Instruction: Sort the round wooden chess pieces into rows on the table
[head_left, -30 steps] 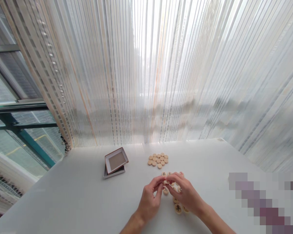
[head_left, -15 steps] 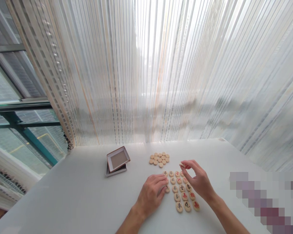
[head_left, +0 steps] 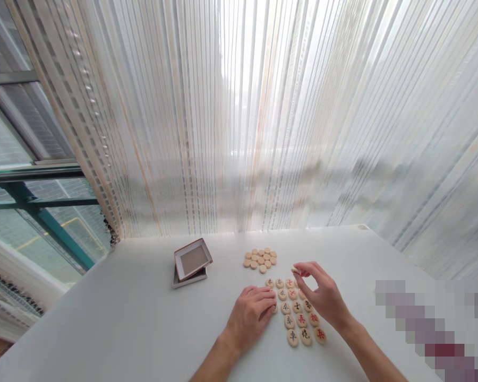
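Observation:
My right hand (head_left: pixel 321 292) is raised above the table's pieces, thumb and forefinger pinching a small wooden Chinese chess piece (head_left: pixel 296 271) on its edge. Beneath it are rows of round chess pieces lettered in black or red, such as a black one (head_left: pixel 292 337) and a red one (head_left: pixel 320 335) in the nearest row. Some upper right pieces are partly hidden by the right hand. At the left side of these rows rests my left hand (head_left: pixel 250 313), its fingers stretched out and partly covering a piece (head_left: pixel 274 309).
A cluster of blank-side-up pieces (head_left: pixel 261 260) lies beyond the rows. To the left, an open box part (head_left: pixel 193 260) leans tilted on another box part (head_left: pixel 189 282). The white table (head_left: pixel 123 307) ends at a sheer striped curtain (head_left: pixel 239 159).
My left fingers have shifted slightly right, covering more of the left-side pieces. My right hand keeps its pinched piece, which has tilted and moved slightly left.

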Motion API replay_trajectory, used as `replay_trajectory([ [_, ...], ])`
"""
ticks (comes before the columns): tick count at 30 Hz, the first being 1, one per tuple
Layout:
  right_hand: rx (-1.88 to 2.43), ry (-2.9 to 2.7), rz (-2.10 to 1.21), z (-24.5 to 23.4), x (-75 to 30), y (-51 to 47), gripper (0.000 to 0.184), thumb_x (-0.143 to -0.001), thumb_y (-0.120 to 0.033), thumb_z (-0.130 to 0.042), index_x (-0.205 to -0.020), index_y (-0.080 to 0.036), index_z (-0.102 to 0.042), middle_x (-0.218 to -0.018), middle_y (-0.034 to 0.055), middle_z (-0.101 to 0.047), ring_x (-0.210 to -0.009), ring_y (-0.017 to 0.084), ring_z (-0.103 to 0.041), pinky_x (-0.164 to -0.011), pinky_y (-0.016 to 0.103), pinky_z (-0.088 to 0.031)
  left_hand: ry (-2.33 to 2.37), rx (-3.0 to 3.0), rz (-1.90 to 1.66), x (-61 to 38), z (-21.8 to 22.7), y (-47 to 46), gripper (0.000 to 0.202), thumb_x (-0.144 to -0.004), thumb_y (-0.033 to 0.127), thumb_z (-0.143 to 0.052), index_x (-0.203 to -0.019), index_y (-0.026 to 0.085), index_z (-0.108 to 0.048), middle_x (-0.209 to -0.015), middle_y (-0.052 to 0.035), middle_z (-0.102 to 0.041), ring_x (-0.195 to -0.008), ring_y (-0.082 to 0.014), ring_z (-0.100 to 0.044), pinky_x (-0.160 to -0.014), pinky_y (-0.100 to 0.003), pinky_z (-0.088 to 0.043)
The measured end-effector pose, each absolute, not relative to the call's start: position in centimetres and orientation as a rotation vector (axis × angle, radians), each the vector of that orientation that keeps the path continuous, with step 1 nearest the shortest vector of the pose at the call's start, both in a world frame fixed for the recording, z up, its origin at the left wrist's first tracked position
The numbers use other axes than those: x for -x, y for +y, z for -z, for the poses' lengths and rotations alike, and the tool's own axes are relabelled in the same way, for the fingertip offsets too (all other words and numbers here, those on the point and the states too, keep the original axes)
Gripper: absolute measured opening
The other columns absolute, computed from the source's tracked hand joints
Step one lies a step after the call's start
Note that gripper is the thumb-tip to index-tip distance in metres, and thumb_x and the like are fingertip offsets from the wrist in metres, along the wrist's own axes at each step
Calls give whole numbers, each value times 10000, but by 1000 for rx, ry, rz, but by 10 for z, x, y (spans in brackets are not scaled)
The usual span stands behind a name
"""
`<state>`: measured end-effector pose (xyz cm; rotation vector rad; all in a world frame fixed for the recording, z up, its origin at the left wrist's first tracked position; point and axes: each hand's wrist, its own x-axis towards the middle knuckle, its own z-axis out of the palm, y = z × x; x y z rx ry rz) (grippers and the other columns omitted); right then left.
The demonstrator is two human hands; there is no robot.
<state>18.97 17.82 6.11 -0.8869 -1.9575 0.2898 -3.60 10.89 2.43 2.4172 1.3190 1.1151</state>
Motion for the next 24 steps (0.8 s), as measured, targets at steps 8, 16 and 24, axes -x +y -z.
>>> replay_trajectory([
  [8,896,-1977,-332,-60,-189,177,150,-983,-304,-539,-1090,-239,-622,-938,67,-636,-816,211,-641,-758,364,-574,1305,-2424,-1135,35,-27,108,209,-937,146,-600,-1074,233,-731,-1152,-55,-753,-1135,-237,-670,-987,-436,-503],
  [16,883,-1963,-341,-61,-185,173,165,-983,-328,-535,-1088,-243,-631,-926,65,-646,-795,213,-658,-739,359,-587,1313,-2395,-1304,37,-33,105,248,-952,154,-566,-1139,237,-706,-1125,-73,-747,-1101,-231,-674,-959,-415,-535],
  [24,828,-2032,-536,-60,-167,156,140,-989,-314,-529,-1047,-243,-634,-919,60,-652,-796,199,-656,-737,332,-590,1328,-2238,-1419,33,-35,99,207,-969,191,-540,-1112,238,-682,-1039,-79,-718,-978,-224,-669,-877,-379,-563],
])
